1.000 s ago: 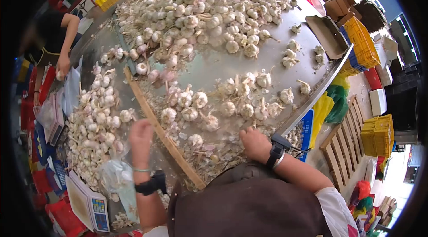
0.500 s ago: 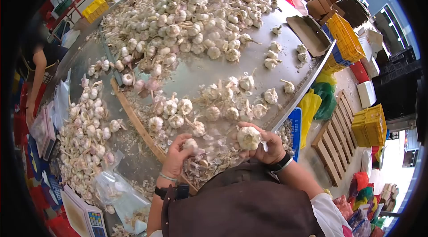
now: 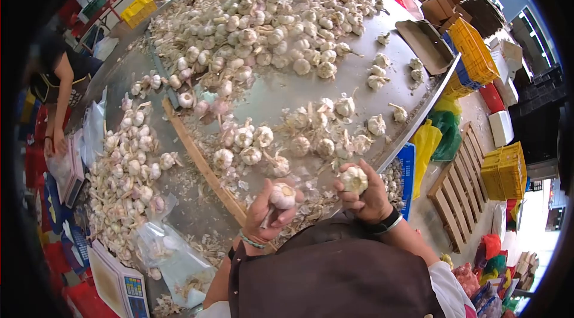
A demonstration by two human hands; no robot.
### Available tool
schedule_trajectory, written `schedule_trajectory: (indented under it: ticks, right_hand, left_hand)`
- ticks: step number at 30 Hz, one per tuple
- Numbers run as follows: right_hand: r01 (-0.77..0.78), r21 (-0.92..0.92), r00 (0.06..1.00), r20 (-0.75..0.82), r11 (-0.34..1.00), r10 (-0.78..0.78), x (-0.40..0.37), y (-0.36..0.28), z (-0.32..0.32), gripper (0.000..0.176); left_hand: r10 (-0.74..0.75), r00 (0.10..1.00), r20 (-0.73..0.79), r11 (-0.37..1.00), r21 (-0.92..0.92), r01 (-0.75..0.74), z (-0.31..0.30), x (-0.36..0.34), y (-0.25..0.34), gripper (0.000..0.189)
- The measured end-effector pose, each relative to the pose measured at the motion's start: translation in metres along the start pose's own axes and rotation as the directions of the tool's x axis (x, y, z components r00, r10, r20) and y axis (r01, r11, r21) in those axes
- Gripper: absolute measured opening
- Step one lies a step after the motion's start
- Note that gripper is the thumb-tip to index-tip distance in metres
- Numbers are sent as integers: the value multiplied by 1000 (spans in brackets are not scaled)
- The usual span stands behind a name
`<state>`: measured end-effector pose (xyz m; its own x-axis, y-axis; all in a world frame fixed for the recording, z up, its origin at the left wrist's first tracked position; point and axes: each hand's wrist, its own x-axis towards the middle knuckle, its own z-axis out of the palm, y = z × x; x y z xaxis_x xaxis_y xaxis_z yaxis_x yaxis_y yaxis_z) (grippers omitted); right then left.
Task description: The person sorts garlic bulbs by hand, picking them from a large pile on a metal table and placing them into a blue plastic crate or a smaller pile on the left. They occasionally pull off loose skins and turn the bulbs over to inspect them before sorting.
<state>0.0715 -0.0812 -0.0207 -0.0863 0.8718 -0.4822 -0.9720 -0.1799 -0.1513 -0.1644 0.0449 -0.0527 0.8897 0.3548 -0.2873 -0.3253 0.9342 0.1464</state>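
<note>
My left hand is closed round a garlic bulb, a pinkish-white one with its rounded side up. To its right, my right hand grips a second garlic bulb, whiter, between thumb and fingers. The two bulbs are apart, in front of my dark apron. Just beyond the hands, a loose group of garlic bulbs with stems lies on the metal table. Papery garlic skins are scattered beneath and between my hands.
A large garlic heap covers the table's far side. A wooden strip separates another garlic pile at left, near a plastic bag and a scale. A blue crate stands right. A co-worker reaches in at far left.
My left hand has turned, showing more of its bulb, and moved right. The right hand's bulb has turned and sits a little farther right. The whole view has shifted slightly.
</note>
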Motion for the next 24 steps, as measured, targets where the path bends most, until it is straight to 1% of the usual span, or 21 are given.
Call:
schedule_trajectory:
  ticks: [3,4,6,7,8,9,10,11,12,13,14,15,16,17,18,19,20,21,23,24]
  right_hand:
    - [95,-190,993,-51,977,-107,1,1,1,45]
    - [90,-189,994,-46,978,-100,3,4,2,45]
    - [145,-372,965,-150,917,-214,4,10,5,47]
    - [140,-413,976,-97,900,-196,5,10,-1,48]
    - [140,-415,976,-96,899,-197,9,12,-5,48]
    - [256,-680,934,-8,687,-356,14,17,-7,48]
    - [329,-862,871,120,385,-476,17,21,-5,48]
    - [354,-630,911,66,691,-406,16,28,21,46]
    - [375,-716,904,141,590,-403,20,32,15,46]
    - [384,-825,903,243,415,-353,22,34,20,47]
    - [393,-892,902,329,222,-279,24,35,31,50]
    - [390,-921,912,383,18,-150,21,37,48,58]
    - [394,-900,915,402,-185,-7,18,40,64,68]
    - [582,-752,799,600,-308,44,23,44,57,85]
    - [578,-754,801,597,-312,42,24,41,56,85]
    - [588,-764,800,599,-264,48,26,37,56,89]
    - [597,-773,797,601,-216,52,28,32,57,92]
    - [474,-849,861,502,-235,-78,31,22,61,82]
    - [191,-856,922,325,-480,-212,56,-13,38,68]
    - [44,-782,946,233,-621,-226,62,-30,33,61]
  left_hand:
    - [-3,1000,28,1000,-16,3,8,0,1,57]
    - [-7,999,53,1000,-26,9,10,1,1,56]
    - [-7,997,75,999,-37,10,8,0,2,56]
    - [11,994,106,1000,-19,-9,3,0,1,53]
    - [27,990,140,1000,-1,-27,0,1,0,50]
    - [24,989,146,1000,-3,-24,0,1,-1,50]
    - [13,1000,2,987,160,-13,2,0,-3,47]
    - [22,990,-138,949,315,23,4,0,-5,44]
    - [-53,975,-217,899,415,141,3,0,-4,44]
    - [-122,975,-184,923,340,179,10,0,-6,43]
    - [-186,971,-148,939,264,220,16,-1,-7,44]
    - [-197,971,-139,938,263,228,15,-2,-10,44]
    - [-139,970,-201,963,201,180,13,-5,-13,46]
    - [-84,960,-267,982,141,125,10,-9,-16,50]
    - [-87,961,-264,982,138,127,-1,-12,-16,50]
    - [-63,982,-177,985,145,90,-19,-13,-15,54]
    - [-38,995,-90,987,150,51,-22,-14,-10,58]
    - [31,982,-187,988,155,-1,-21,-18,-3,55]
    - [216,964,-154,969,155,-192,-36,-30,31,51]
    - [352,913,-206,934,136,-330,-43,-40,57,49]
